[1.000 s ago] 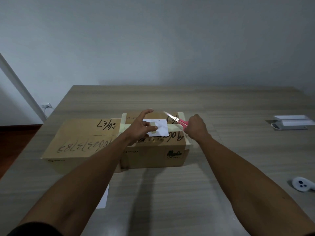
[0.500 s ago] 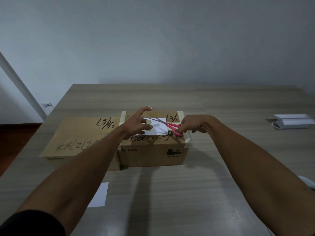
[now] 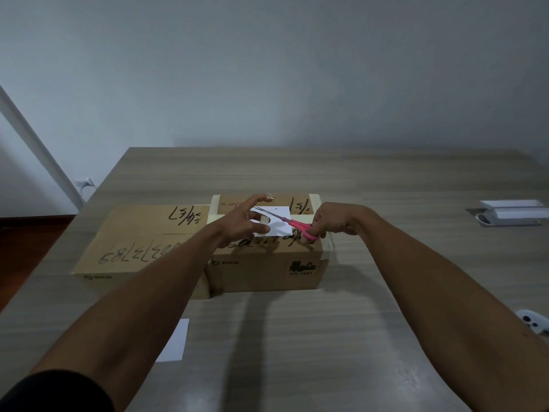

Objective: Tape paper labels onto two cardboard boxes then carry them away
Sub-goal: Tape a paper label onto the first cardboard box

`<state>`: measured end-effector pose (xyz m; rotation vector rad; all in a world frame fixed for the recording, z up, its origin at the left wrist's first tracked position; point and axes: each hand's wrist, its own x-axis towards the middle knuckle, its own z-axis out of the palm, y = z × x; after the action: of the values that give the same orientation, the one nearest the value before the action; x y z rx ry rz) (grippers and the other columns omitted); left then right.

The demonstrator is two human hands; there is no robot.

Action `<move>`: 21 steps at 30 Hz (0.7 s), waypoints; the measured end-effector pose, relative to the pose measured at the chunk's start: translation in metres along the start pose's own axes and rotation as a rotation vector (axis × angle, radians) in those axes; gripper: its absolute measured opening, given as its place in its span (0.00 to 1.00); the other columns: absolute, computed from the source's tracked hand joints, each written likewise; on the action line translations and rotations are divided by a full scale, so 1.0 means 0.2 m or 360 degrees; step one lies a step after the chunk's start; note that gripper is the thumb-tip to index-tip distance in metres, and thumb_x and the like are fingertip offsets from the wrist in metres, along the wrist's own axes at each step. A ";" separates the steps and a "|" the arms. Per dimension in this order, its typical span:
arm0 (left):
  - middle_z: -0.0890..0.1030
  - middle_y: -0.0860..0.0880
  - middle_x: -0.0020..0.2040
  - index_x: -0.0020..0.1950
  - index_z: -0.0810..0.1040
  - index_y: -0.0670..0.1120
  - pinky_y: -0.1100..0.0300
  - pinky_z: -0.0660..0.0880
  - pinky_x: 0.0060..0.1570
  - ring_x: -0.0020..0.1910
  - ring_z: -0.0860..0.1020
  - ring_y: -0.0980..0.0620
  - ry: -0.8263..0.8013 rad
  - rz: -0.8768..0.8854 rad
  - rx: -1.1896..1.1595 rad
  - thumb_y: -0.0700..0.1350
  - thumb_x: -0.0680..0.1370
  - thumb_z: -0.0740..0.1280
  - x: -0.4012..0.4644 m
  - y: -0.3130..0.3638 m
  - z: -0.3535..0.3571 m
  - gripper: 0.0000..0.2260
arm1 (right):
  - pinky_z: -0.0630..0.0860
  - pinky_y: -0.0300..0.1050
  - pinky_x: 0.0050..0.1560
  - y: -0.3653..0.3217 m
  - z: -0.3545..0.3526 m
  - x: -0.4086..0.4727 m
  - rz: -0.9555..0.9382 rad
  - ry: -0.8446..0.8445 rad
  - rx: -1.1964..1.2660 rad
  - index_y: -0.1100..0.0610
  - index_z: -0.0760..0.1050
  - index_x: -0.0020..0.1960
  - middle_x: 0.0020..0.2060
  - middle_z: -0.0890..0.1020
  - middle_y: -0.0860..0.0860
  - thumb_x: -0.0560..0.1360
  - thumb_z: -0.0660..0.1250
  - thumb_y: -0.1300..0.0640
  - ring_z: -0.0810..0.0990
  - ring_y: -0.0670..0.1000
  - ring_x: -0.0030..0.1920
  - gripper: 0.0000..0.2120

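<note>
Two cardboard boxes stand side by side on the table: a wide flat left box (image 3: pixel 142 242) with black handwriting and a taller right box (image 3: pixel 267 269). A white paper label (image 3: pixel 280 224) lies on top of the right box. My left hand (image 3: pixel 245 223) rests on the label's left part, pinching a piece of tape (image 3: pixel 263 220). My right hand (image 3: pixel 329 220) grips pink-handled scissors (image 3: pixel 297 226), whose blades point left across the label toward the tape. A second white paper (image 3: pixel 175 341) lies on the table near my left forearm.
A white flat device (image 3: pixel 509 214) sits at the table's far right. A white controller (image 3: pixel 531 321) lies at the right edge near my right arm. The wooden table (image 3: pixel 297 337) ends at a wall behind; floor drops off to the left.
My right hand swung the scissors down and left, so the blades now lie across the label toward my left hand. My left hand stayed on the label.
</note>
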<state>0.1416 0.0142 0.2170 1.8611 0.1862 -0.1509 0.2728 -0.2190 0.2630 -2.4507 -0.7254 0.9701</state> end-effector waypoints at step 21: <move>0.74 0.38 0.65 0.77 0.61 0.65 0.62 0.78 0.40 0.48 0.80 0.49 0.0198 0.0200 -0.0018 0.38 0.76 0.75 -0.02 0.01 0.12 0.39 | 0.86 0.52 0.36 0.01 0.23 0.10 0.0628 0.0580 0.0358 0.64 0.77 0.35 0.22 0.81 0.56 0.67 0.79 0.70 0.82 0.53 0.24 0.11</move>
<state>0.1377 -0.0100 0.2135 1.8661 0.1553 0.0527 0.2529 -0.2001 0.2204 -2.5099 -0.0089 0.6558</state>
